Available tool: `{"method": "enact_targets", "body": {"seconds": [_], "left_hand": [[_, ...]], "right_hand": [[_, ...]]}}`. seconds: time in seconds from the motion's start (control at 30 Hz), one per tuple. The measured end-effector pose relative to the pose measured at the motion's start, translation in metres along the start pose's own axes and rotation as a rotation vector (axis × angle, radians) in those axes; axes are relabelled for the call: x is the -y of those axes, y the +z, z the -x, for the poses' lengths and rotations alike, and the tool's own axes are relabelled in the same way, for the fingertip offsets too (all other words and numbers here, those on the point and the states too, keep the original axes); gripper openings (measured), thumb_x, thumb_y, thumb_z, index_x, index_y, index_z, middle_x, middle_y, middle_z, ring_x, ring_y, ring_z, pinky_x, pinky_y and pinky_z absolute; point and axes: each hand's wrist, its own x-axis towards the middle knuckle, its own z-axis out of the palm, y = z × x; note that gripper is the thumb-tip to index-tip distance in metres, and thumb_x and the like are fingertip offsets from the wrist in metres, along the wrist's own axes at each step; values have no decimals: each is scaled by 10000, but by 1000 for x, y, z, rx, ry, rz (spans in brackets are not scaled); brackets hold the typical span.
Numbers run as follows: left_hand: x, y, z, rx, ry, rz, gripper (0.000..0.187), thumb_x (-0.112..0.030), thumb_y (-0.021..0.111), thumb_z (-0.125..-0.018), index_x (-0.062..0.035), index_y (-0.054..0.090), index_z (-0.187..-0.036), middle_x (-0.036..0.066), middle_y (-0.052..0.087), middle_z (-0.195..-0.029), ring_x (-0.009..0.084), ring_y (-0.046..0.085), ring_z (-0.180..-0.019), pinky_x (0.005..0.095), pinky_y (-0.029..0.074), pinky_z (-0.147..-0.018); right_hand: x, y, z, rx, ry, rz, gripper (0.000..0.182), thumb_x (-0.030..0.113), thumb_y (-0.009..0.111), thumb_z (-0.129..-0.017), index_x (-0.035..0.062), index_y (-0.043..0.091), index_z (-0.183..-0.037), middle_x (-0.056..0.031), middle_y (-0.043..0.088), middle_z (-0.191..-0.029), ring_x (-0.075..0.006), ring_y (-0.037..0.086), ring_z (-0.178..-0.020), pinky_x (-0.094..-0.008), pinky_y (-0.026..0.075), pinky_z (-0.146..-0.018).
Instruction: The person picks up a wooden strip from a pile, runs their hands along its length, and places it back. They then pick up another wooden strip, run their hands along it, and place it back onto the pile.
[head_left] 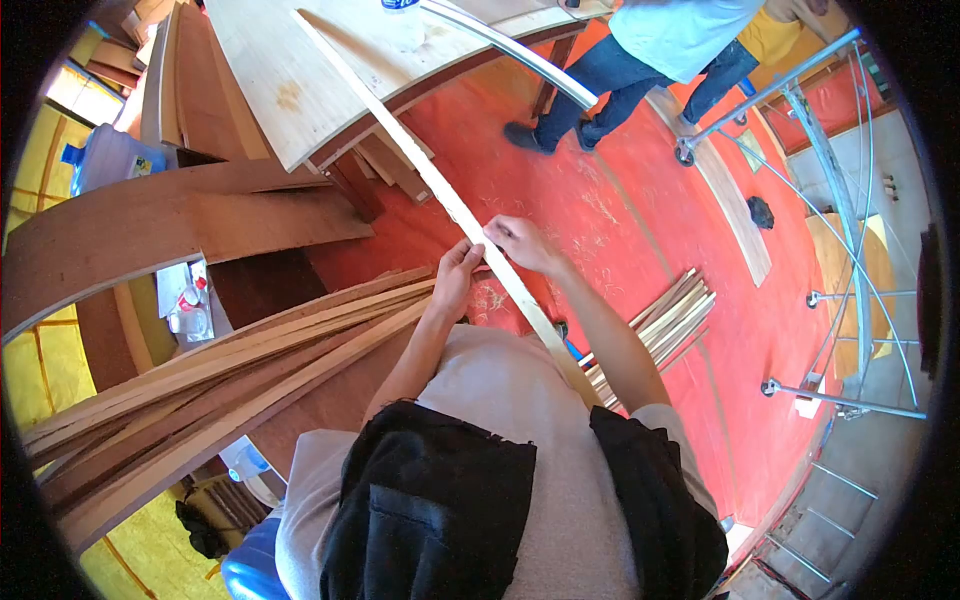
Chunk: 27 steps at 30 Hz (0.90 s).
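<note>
A long, thin, pale wooden strip (420, 165) runs diagonally from over the worktable down past my right side. My left hand (457, 280) is closed on the strip's near edge, thumb against it. Just above, on the other edge, my right hand (522, 243) has its fingers curled and pinched against the strip. Whether a small piece is also between those fingertips is hidden. The strip's far end lies over the pale worktable (290, 95), and its lower end passes beneath my right forearm.
Long boards (240, 350) are stacked at my left, beside a curved brown panel (190, 215). A bundle of thin strips (665, 325) lies on the red floor (610, 245) at right. Beyond are a person in jeans (625, 85), another person in yellow, and a wheeled metal scaffold (835, 160).
</note>
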Motion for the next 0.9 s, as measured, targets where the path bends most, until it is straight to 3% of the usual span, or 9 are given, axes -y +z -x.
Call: {"method": "enact_targets", "body": {"seconds": [0.1, 0.13, 0.2, 0.27, 0.37, 0.47, 0.6, 0.67, 0.9], "left_hand": [[1, -10, 0, 28, -16, -69, 210, -174, 475, -1021, -34, 588, -1130, 45, 640, -1056, 149, 632, -955, 330, 539, -839], [4, -15, -1, 29, -15, -93, 211, -173, 477, -1020, -38, 589, -1136, 37, 638, -1054, 143, 628, -951, 320, 535, -831], [7, -19, -5, 50, 0, -42, 220, -184, 486, -1017, -64, 597, -1164, -6, 629, -1026, 106, 594, -904, 258, 497, -771], [5, -28, -8, 80, -33, -128, 228, -194, 486, -1017, -75, 597, -1176, -13, 623, -1013, 92, 572, -875, 243, 472, -739], [-9, -37, -7, 21, -86, -125, 247, -222, 493, -1012, -86, 588, -1194, -10, 618, -983, 93, 560, -863, 271, 467, -714], [-18, -42, -16, -121, -20, 164, 287, -276, 497, -1012, -66, 551, -1199, 19, 614, -978, 123, 586, -831, 296, 503, -666], [-28, -35, -40, -322, 80, -138, 223, -275, 513, -1011, -61, 571, -1034, 10, 609, -830, 107, 584, -712, 265, 479, -600], [-28, -42, -51, -322, 138, -277, 196, -239, 529, -1004, -49, 579, -996, 11, 594, -773, 97, 561, -654, 257, 464, -569], [-40, -48, -49, -247, 165, -512, 218, -201, 562, -973, -2, 589, -887, -3, 547, -658, 87, 503, -557, 266, 418, -495]], "right_hand": [[2, 14, 15, -23, 37, -77, 353, 312, 586, -964, -13, 599, -1101, -119, 682, -918, -190, 643, -831, -348, 510, -754], [10, 20, 27, -1, 29, -176, 348, 288, 534, -998, 15, 502, -1212, -91, 639, -941, -161, 638, -699, -324, 525, -635], [33, 22, 45, 55, 160, -259, 336, 278, 519, -1003, 17, 491, -1212, -101, 641, -911, -159, 628, -633, -314, 525, -576], [24, 24, 50, 131, 332, -394, 261, 233, 490, -1008, 15, 502, -1152, -93, 623, -792, -153, 589, -528, -304, 490, -476], [14, 29, 52, 88, 323, -312, 184, 194, 472, -1005, 19, 496, -1053, -62, 576, -694, -140, 552, -490, -294, 455, -443], [-1, 33, 50, 72, 264, -258, 260, 197, 479, -992, 21, 461, -1184, -61, 563, -695, -154, 540, -477, -329, 436, -416], [11, 34, 57, 60, 280, -216, 189, 195, 488, -991, 30, 466, -1081, -49, 543, -679, -138, 517, -471, -310, 420, -411], [14, 34, 56, 43, 298, -251, 151, 187, 493, -995, 39, 471, -971, -33, 521, -668, -117, 493, -455, -289, 405, -405], [20, 32, 66, 26, 320, -321, 146, 193, 509, -990, 51, 490, -964, -31, 534, -683, -109, 490, -461, -283, 401, -409]]}}
